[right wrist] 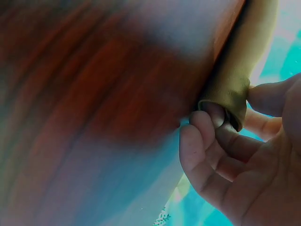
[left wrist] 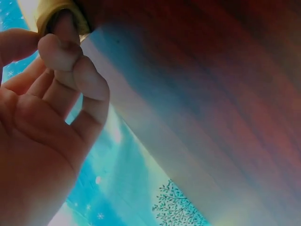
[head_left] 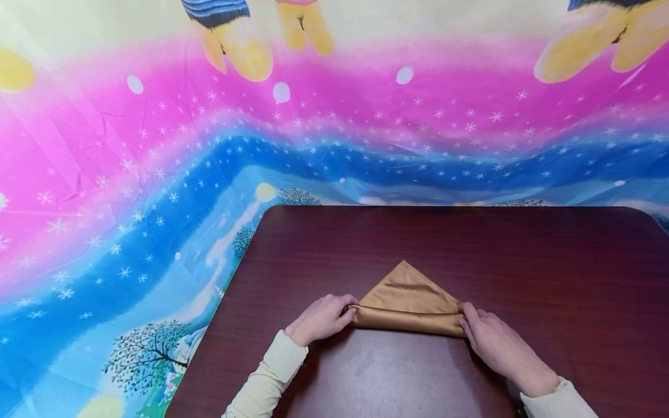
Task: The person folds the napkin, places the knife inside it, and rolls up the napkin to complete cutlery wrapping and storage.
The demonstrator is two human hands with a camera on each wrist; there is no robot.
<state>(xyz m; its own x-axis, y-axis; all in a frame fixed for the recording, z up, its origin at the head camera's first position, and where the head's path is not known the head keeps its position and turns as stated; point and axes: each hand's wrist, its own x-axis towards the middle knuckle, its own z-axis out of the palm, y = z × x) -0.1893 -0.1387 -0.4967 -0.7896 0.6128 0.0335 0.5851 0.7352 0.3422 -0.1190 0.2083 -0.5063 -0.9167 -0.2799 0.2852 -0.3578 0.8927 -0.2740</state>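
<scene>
A shiny golden-brown cloth (head_left: 413, 290) lies on the dark table, its near side rolled into a tube and its far part a flat triangle pointing away. At the tube's left end my left hand (head_left: 326, 316) pinches the fabric between thumb and fingers. My right hand (head_left: 493, 339) pinches the right end the same way. In the left wrist view a fingertip sits inside the open end of the rolled cloth (left wrist: 51, 12), with the thumb outside. The right wrist view shows a finger tucked into the other end of the roll (right wrist: 230, 89), the thumb against its outer side.
The dark red-brown wooden table (head_left: 564, 261) has rounded far corners and a glossy reflection in front of the roll. Behind it and along its left side hangs a colourful printed backdrop (head_left: 355, 128) with snowflakes and trees.
</scene>
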